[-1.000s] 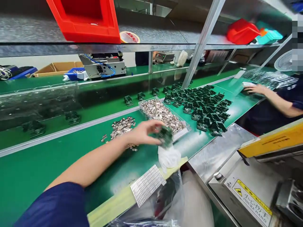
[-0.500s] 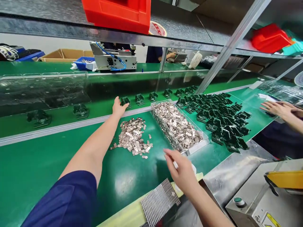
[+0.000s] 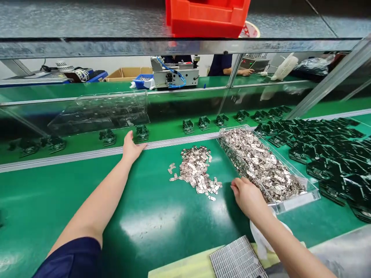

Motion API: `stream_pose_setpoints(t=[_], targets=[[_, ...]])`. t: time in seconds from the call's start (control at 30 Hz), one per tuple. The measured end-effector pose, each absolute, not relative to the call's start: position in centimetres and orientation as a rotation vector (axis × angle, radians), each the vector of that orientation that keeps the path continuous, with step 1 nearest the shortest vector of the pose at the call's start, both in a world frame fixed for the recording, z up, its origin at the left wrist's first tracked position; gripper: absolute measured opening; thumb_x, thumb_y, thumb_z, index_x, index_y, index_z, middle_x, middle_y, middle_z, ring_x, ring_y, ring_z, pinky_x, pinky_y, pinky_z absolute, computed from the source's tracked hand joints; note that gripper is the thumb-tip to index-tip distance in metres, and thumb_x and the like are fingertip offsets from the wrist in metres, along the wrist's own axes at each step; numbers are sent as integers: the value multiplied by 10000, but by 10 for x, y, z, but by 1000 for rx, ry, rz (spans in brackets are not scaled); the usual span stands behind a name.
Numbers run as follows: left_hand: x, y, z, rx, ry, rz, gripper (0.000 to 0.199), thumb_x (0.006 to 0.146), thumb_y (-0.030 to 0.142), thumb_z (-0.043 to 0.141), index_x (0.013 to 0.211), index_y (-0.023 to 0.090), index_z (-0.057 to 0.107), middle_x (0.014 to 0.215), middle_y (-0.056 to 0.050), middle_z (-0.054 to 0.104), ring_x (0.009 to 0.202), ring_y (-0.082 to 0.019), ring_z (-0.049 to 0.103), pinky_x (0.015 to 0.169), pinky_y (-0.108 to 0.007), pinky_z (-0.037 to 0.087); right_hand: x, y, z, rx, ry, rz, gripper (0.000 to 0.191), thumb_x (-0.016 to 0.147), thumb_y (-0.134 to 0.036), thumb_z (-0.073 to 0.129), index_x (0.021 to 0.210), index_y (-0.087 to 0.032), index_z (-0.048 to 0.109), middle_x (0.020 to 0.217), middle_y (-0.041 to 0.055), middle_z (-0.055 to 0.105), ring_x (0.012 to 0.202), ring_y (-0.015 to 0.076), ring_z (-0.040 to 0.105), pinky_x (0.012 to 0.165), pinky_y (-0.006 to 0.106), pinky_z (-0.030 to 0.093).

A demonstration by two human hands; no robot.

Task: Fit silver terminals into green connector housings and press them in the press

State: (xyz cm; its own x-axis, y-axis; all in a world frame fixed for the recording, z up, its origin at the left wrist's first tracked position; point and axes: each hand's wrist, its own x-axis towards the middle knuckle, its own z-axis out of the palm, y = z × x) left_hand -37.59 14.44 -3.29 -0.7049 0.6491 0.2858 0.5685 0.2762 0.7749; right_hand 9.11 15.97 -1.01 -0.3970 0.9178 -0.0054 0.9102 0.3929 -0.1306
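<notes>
Green worktop [image 3: 162,231] is running below a metal shelf [image 3: 87,23], a red bin [image 3: 208,23] sitting up there; across the way, someone else's hand [image 3: 245,72] is resting near a boxy machine [image 3: 256,63].

Worker's left hand [image 3: 133,149] is reaching over to the far strip [image 3: 165,130], thumb and fingers spreading wide, just beside 1 green circuit board [image 3: 142,133]; can't tell from here if they're touching. Right hand [image 3: 248,196] is hanging beside the clear tray [image 3: 298,201], fingers curling in narrow; can't tell whether they're pinching anything.

Tray is holding lots of small metal pieces [image 3: 261,162]; a loose heap [image 3: 197,170] is lying between the 2 hands.

Progress, judging quickly: partway. At least 8 boards are sitting in a row along the far strip, while a big board pile [image 3: 327,150] is covering the right side. Nothing is showing which group is finished. Metal pieces are looking plentiful, so much is probably remaining. Gridded metal sheet [image 3: 236,256] is lying on a yellow strip [image 3: 179,266], near edge.
</notes>
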Motion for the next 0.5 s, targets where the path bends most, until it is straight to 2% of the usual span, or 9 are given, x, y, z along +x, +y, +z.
stream_pose_setpoints(t=[0.07, 0.1, 0.2, 0.27, 0.4, 0.5], targets=[[-386, 160, -26, 1154, 2456, 1299, 932, 606, 301, 831, 1397, 167, 356, 1494, -171, 391, 1397, -389, 353, 1137, -520, 316, 101, 136, -14, -1595, -2597, 204, 132, 921, -112, 528, 864, -139, 644, 845, 82, 631, 717, 215, 648, 646, 297, 463], [-390, 167, -23, 1137, 2455, 1236, 976, 579, 308, 852, 1409, 163, 360, 1474, -183, 424, 1387, -413, 362, 1130, -546, 311, 101, 123, -15, -1527, -2609, 230, 146, 918, -103, 519, 847, -149, 638, 826, 70, 627, 690, 203, 643, 628, 290, 463], [-400, 180, -14, 1085, 2427, 1107, 1033, 508, 313, 896, 1401, 140, 407, 1336, -218, 560, 1288, -453, 479, 1060, -580, 381, 82, 84, -20, -1304, -2637, 276, 220, 892, -39, 486, 777, -180, 610, 762, 35, 603, 616, 170, 611, 579, 272, 454], [-401, 181, -11, 1081, 2419, 1126, 1029, 475, 301, 911, 1373, 123, 442, 1307, -220, 579, 1263, -449, 504, 1063, -565, 388, 57, 59, -23, -1154, -2649, 234, 244, 844, 11, 515, 726, -191, 587, 727, 21, 588, 601, 167, 592, 564, 270, 449], [-387, 168, -9, 1076, 2467, 1358, 933, 526, 289, 893, 1324, 95, 451, 1423, -219, 448, 1355, -404, 401, 1159, -510, 287, 9, 11, -26, -764, -2725, 139, 227, 680, 32, 680, 701, -171, 582, 713, 26, 585, 653, 197, 584, 587, 289, 476], [-360, 144, -13, 1017, 2441, 1598, 818, 608, 319, 854, 1274, 87, 441, 1392, -222, 444, 1236, -357, 523, 1098, -514, 377, -5, -17, -28, -542, -2764, 168, 234, 626, -17, 751, 729, -150, 588, 752, 43, 587, 685, 208, 575, 590, 295, 486]])
